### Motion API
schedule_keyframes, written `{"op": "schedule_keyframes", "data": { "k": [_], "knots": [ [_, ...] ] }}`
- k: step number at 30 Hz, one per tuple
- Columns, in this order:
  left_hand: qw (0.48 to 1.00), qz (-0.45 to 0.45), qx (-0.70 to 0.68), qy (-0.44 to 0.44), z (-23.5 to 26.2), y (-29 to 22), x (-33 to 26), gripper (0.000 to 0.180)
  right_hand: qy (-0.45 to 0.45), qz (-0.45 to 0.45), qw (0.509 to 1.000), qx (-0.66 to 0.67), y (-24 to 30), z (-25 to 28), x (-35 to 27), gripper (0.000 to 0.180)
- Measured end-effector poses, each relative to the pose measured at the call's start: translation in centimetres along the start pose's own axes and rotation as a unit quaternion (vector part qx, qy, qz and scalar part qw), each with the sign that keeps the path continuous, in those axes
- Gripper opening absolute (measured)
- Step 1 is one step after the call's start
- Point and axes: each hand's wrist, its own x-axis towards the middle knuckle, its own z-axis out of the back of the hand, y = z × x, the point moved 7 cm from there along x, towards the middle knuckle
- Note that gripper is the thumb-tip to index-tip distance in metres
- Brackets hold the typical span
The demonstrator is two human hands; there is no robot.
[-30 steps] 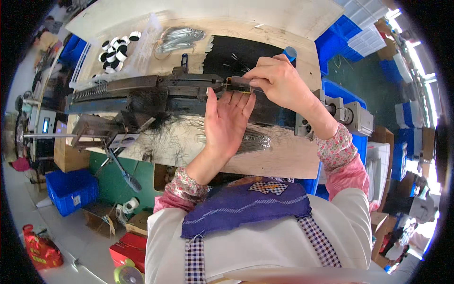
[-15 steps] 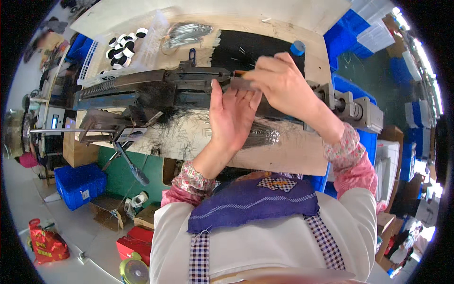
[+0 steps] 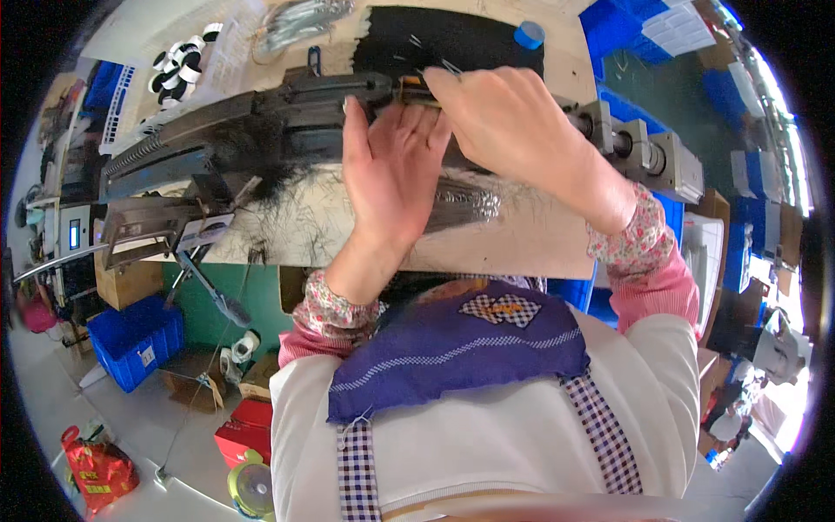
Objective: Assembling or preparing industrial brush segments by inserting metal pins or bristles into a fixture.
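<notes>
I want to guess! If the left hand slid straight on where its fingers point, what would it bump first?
Probably the long dark metal machine bar that the left hand already lies against, fingertips by the right hand; depth is unclear.

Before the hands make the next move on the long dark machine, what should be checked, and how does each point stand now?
1. Left hand lies flat against the long dark machine bar, fingers up: ok.
2. Right hand pinches at the small orange-brown part on the bar: ok, but the grip itself is hidden.
3. Loose black fibres hang on the bar left of the hands: not ok.
4. Thin metal pieces lie on the bench below the hands: ok.
5. Blue tape roll stands apart at the far edge: ok.
6. What the right fingertips hold: cannot tell.
</notes>
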Motion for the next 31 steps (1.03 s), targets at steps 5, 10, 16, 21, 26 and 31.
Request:
{"op": "schedule_keyframes", "data": {
  "k": [5,10,16,21,26,31],
  "knots": [
    [0.996,0.017,0.071,-0.044,-0.6,-0.2,-0.1,0.047,-0.038,0.011,0.998,-0.054,-0.5,-0.1,-0.1,0.011],
    [0.995,-0.011,0.089,-0.042,1.3,1.2,-0.2,0.03,-0.022,-0.06,0.992,0.104,-1.5,-1.2,-6.3,0.025],
    [0.997,0.023,0.051,-0.056,4.1,7.0,0.1,0.028,0.131,-0.068,0.985,0.093,-2.1,-10.4,-13.3,0.02],
    [0.98,0.132,0.123,0.084,0.9,4.9,-6.3,0.052,0.127,-0.009,0.989,0.077,-2.3,-11.2,-13.0,0.015],
    [0.254,-0.356,0.893,-0.106,6.4,-9.7,-14.0,0.069,0.075,-0.031,0.961,0.266,-3.1,-10.1,-13.9,0.017],
    [0.214,-0.173,0.775,-0.569,25.2,-32.3,-29.2,0.089,0.097,-0.088,0.927,0.35,-3.2,-9.4,-14.4,0.024]
  ]
}}
